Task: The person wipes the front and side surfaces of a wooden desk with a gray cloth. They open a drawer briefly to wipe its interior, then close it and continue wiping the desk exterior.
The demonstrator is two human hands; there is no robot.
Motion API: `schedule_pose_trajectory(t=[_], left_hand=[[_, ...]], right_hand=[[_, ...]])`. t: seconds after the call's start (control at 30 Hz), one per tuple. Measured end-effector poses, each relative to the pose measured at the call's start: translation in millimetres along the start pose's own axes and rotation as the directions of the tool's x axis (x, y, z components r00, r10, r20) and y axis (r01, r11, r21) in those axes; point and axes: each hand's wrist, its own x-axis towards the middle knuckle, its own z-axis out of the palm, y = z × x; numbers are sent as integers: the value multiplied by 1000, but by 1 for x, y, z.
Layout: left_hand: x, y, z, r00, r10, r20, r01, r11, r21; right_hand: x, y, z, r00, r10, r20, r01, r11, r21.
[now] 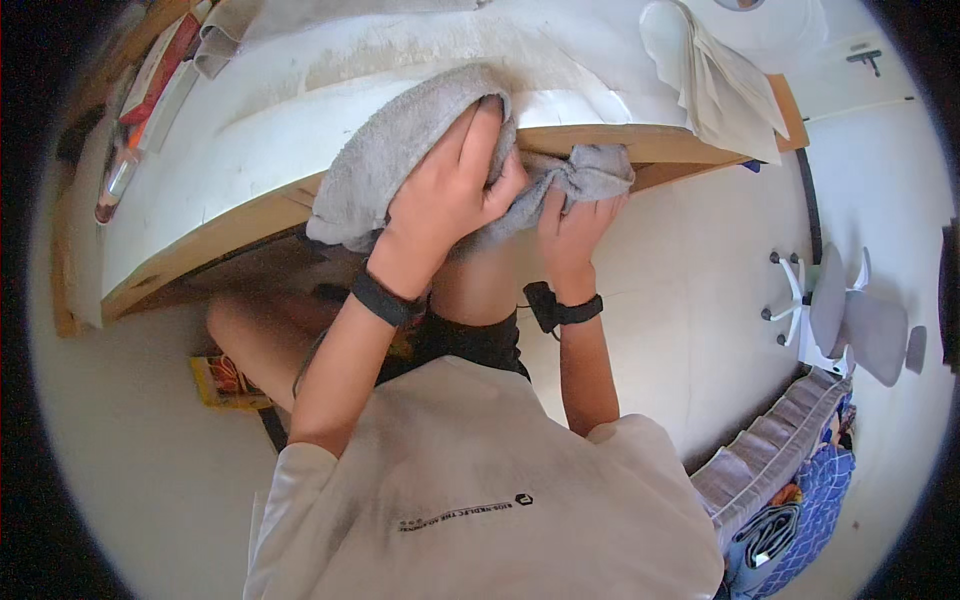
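Both my hands hold a grey terry cloth (409, 139) at the front edge of a white-topped table (247, 161). My left hand (446, 191) has its fingers tucked into a fold of the wide, bunched part, which rests partly on the tabletop. A narrow twisted stretch of the fabric runs from there to my right hand (577, 229). That hand grips the cloth's right end just below the wooden edge, and the gathered end sticks up over its fingers. Some of my fingertips are hidden in the fabric. Each wrist wears a black strap.
A folded whitish cloth (709, 90) hangs over the table's right corner. A grey cloth (225, 37) and a red-and-white box (161, 67) lie at the far left. A grey swivel chair (862, 322) and a fabric bin (772, 450) stand at right; a yellow box (225, 382) sits below.
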Motion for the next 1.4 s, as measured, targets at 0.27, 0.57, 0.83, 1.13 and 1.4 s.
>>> schedule_pose_trajectory(t=[0.27,0.57,0.83,1.13,1.4], left_hand=[[-27,5,-1,967,-148,207,167,982,-82],[-66,-22,-10,993,104,48,-107,992,67],[-112,-22,-26,949,-180,259,148,979,139],[-121,-22,-35,962,-261,82,247,957,148],[-120,-15,-44,920,-376,108,375,927,32]], right_hand=[[15,14,-2,991,-134,30,136,987,-80],[16,23,-4,987,-122,101,133,985,-110],[20,16,-1,989,-142,33,144,987,-77],[15,-13,-13,935,353,28,-347,897,274],[38,-50,-47,572,612,546,-329,-439,836]])
